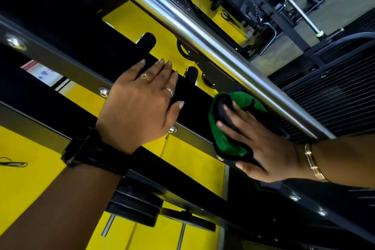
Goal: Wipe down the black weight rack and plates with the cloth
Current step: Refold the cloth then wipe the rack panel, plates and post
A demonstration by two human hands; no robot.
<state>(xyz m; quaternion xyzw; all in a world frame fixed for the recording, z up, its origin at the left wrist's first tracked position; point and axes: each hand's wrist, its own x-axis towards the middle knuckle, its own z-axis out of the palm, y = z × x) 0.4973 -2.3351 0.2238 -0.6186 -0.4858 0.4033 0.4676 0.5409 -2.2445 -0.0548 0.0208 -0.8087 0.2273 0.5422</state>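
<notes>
Pressed flat under the right hand point(261, 144), the green cloth point(227, 128) with its black edging is held against a black rack bar point(194, 103); the grip here is a spread palm with the thumb tucked under the lower fold and the fingers point(227, 126) laid across the top, so the cloth is pinned rather than pinched. A gold bracelet point(313, 161) sits on that wrist. The left hand point(142, 103) lies open on the same bar just beside the cloth, fingers extended over its upper edge and the thumb along its side, holding nothing; two rings show on it and a black watch point(93, 152) wraps the wrist. The bar runs diagonally across the view, with bolt heads along its grey lower face. Just above the cloth a polished chrome tube point(182, 20) runs parallel to the bar. Yellow panels point(30, 178) fill the gaps between the black members. Below the left forearm a stack of black weight plates point(138, 207) hangs on the frame, well apart from the cloth. Two black pegs point(148, 40) stick out above the left hand's fingertips.
</notes>
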